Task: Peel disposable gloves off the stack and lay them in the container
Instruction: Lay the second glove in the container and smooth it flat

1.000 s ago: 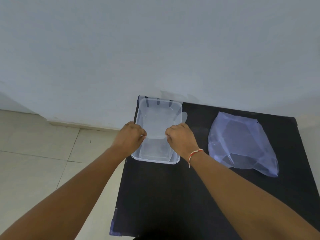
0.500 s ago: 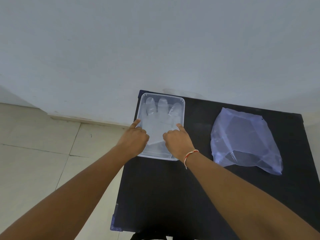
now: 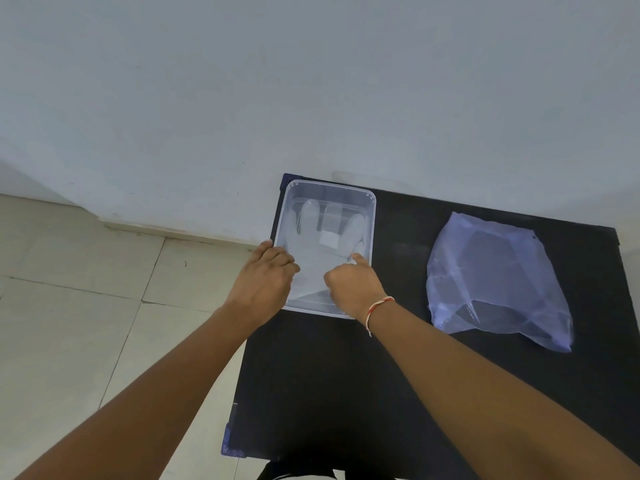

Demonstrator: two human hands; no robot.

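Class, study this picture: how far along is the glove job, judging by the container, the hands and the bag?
Done: one clear glove lies flat in the container. In hand: the left hand and right hand press on it. Left: the bag lies untouched on the table; its contents are unclear.

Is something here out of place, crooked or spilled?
Nothing stands out. The clear glove lies flat inside the container, fingers toward the wall, under both hands. The plastic bag rests apart on the black table.
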